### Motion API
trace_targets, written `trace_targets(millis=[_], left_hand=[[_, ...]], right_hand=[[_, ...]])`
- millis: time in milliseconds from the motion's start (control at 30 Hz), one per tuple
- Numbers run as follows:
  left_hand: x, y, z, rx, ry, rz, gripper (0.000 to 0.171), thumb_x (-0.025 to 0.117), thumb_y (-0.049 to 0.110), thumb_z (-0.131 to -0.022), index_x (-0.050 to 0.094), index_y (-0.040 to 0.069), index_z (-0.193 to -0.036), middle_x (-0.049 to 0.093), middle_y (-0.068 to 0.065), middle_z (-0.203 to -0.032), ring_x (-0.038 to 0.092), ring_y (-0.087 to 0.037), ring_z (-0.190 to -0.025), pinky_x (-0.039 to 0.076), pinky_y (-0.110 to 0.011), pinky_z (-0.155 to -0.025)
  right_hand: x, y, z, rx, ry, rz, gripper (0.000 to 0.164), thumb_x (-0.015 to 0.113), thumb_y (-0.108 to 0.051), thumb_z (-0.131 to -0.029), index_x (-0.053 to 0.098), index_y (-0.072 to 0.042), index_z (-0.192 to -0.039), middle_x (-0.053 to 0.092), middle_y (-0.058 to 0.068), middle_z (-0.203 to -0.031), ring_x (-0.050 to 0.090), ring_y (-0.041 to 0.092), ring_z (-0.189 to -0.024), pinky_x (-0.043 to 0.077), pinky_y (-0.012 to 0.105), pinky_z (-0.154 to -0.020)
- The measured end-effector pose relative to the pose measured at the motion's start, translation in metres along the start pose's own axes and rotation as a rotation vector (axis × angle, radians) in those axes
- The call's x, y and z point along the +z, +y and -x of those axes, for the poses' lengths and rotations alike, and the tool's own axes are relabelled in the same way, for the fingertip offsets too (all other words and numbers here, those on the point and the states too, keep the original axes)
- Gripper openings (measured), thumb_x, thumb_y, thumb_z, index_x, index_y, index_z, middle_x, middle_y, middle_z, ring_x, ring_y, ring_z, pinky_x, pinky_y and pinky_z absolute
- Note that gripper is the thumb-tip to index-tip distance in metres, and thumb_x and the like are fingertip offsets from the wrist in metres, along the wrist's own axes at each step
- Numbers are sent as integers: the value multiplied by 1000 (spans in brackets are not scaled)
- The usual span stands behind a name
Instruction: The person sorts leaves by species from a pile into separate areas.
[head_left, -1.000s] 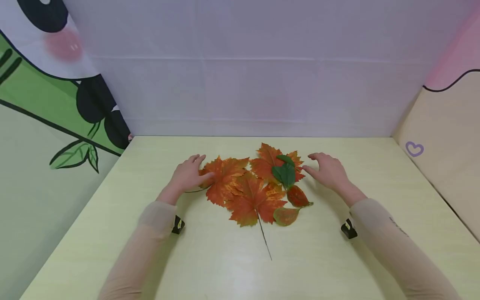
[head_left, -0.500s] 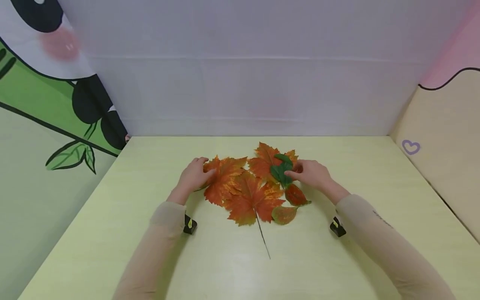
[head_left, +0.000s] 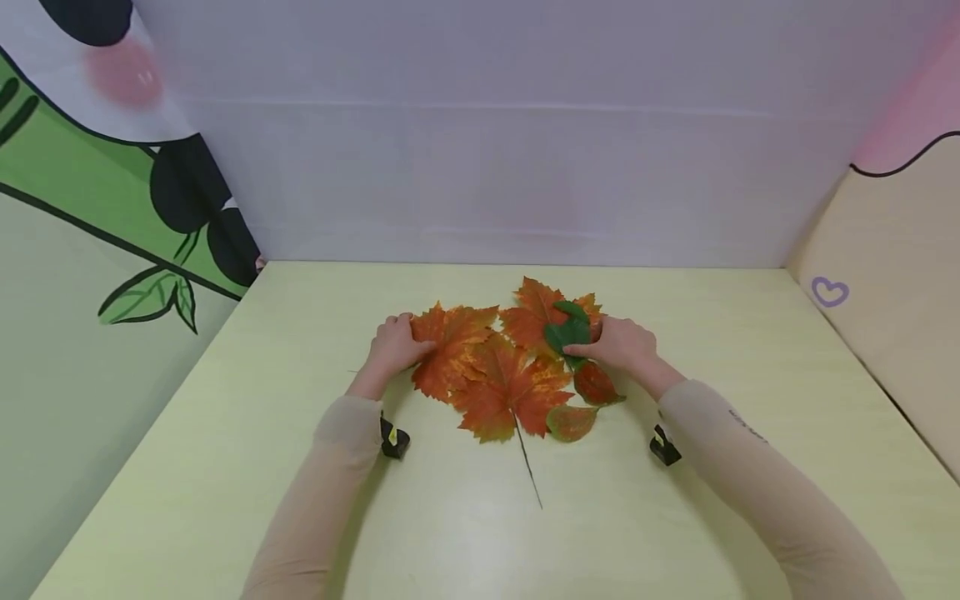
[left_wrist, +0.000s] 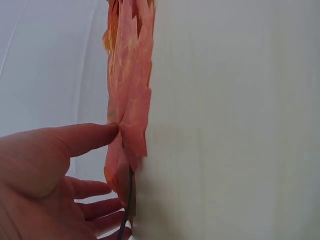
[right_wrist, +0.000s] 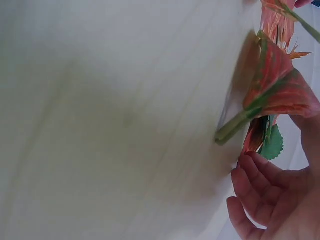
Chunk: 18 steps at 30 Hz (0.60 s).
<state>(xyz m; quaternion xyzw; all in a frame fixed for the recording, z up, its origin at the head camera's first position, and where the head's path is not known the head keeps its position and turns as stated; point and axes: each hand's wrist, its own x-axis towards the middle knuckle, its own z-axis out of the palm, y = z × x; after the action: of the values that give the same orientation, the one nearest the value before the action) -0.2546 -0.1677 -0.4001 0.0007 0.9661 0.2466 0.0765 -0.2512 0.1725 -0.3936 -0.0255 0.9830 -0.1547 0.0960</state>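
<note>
Several orange artificial maple leaves (head_left: 502, 392) lie overlapping on the table. My left hand (head_left: 393, 346) is at the left maple leaf (head_left: 453, 329), its thumb on top and its fingers around the outer edge. In the left wrist view the thumb (left_wrist: 92, 137) presses on the leaf above its dark stem (left_wrist: 127, 205). My right hand (head_left: 622, 343) grips the right end of the pile, thumb over the green leaves (head_left: 566, 333) on another maple leaf (head_left: 534, 312). In the right wrist view its curled fingers (right_wrist: 257, 190) meet the leaf edge; a red leaf (right_wrist: 280, 87) hides the thumb.
A reddish leaf (head_left: 595, 383) and a brownish-green leaf (head_left: 572, 422) lie by my right hand. A long thin stem (head_left: 528, 462) points toward me across the pale table (head_left: 480, 550). A lilac cloth wall (head_left: 510, 183) stands behind, with printed panels at both sides.
Both hands have moved inward onto the leaves. The right hand has gone from beside the pile to holding its right end; the left has come further over the left maple leaf.
</note>
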Motion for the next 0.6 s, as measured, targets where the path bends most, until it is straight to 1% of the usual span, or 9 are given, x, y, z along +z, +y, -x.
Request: trace_targets(millis=[67,133,200,267,333,400,467,533,600], left_hand=[[0,-1,0,1,-6,-20,75,60,36,-84,30,-11,-134,31,-32,-134,31,-45,-121,31,-53,-99],[-1,0,0,-4,-14,-44,74,62,36,-83,34,-13,-130,32,-32,-132,32,-45,-120,32,-52,-97],[-1,2,0,-7,-20,-72,69,63,37,-83,41,-14,-124,33,-32,-131,33,-45,-118,34,-51,-96],[-2,3,0,-15,-38,-90,67,62,37,-83,44,-15,-121,31,-32,-131,32,-44,-118,34,-51,-96],[-4,4,-1,-20,-56,-93,66,63,37,-83,44,-15,-120,30,-32,-132,31,-44,-118,34,-50,-96],[-5,5,-1,-22,-66,-88,67,63,36,-82,43,-15,-121,30,-31,-132,30,-43,-118,34,-50,-96],[-6,5,-2,-20,-64,-72,67,64,36,-82,42,-14,-122,30,-31,-131,31,-42,-117,33,-50,-96],[-5,5,-3,-18,-55,-67,66,64,35,-81,42,-13,-121,31,-30,-129,31,-42,-116,34,-50,-95],[-3,4,-3,-26,-57,-68,66,64,35,-81,42,-12,-121,32,-30,-128,32,-41,-115,34,-49,-95]], right_hand=[[0,0,-1,-1,-5,-6,54,60,-67,-70,49,-14,-71,47,-2,-60,45,16,-57,30,30,-48],[1,0,-2,-5,-9,-27,53,62,-64,-71,47,-13,-70,43,-1,-59,42,15,-56,28,29,-48],[1,1,-2,-14,-8,-60,51,64,-60,-72,42,-14,-68,37,-2,-57,37,14,-54,25,28,-48],[2,2,-1,-23,-12,-89,51,65,-56,-74,39,-13,-66,32,-2,-56,32,13,-53,22,28,-47],[2,3,0,-25,-20,-116,48,65,-52,-76,40,-12,-69,34,-1,-59,32,14,-54,22,28,-48],[3,4,1,-32,-21,-139,42,65,-47,-78,47,-9,-76,44,2,-64,38,15,-57,26,27,-48],[3,6,2,-31,-16,-157,42,65,-42,-80,53,-4,-93,56,9,-82,50,21,-69,35,29,-53],[2,8,2,-37,-8,-182,46,65,-37,-81,53,-1,-108,59,14,-100,55,26,-83,41,33,-61],[0,10,4,-46,-4,-199,48,64,-33,-83,52,0,-114,58,17,-105,56,29,-89,44,36,-67]])
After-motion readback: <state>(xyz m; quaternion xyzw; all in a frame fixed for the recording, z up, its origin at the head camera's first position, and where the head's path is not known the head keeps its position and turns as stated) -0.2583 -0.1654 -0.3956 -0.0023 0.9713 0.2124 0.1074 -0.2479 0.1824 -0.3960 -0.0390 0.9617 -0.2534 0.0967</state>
